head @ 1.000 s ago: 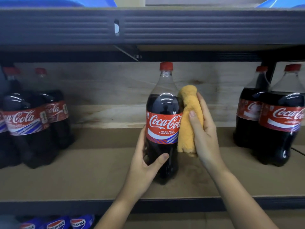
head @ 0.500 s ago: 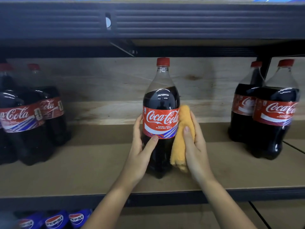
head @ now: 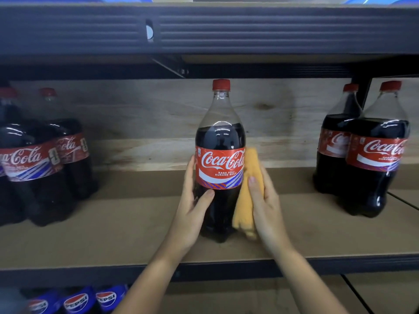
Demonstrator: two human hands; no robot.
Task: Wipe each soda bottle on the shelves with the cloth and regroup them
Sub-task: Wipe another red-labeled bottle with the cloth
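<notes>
Head view: mid-wipe, left hand gripping upright red-labelled plastic cola bottle, right hand pressing folded orange cloth against it, regrouping pending.

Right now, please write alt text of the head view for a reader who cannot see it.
On a shelf, the left hand grips an upright Coca-Cola bottle while the right hand presses an orange cloth against its side. More Coca-Cola bottles stand at left and right; Pepsi bottles show below.
</notes>
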